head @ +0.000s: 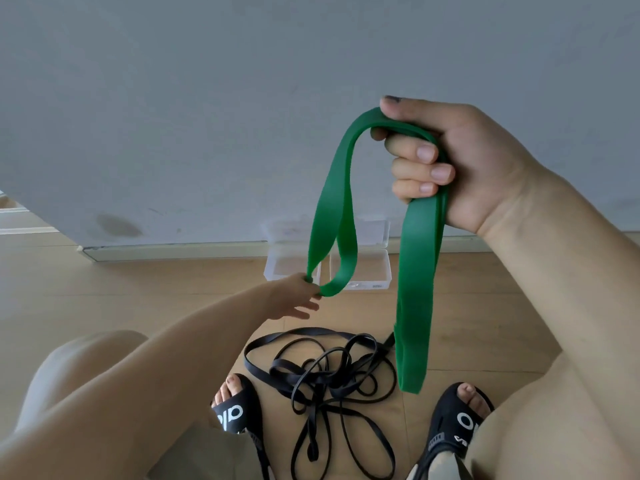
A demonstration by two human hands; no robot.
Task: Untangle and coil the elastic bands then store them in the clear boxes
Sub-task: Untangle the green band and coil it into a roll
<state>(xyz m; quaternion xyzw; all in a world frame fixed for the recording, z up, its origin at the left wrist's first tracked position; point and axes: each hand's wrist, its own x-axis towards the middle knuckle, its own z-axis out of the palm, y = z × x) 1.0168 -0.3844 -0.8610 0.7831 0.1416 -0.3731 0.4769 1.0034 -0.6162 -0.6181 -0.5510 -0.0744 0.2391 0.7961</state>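
We are coiling the green band [414, 271], our right hand [453, 161] fisted round its top, left hand [294, 299] pinching a lower loop above the floor [138, 289]; next, wrap it for the clear boxes [367, 268].

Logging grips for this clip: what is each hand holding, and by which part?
Both hold the green band: right hand grips its gathered upper folds; left hand pinches a low loop's bottom.

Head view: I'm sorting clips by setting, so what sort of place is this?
Probably a room in a home: a wood-look floor, a plain grey wall with a skirting board, and a person sitting in slippers over loose bands.
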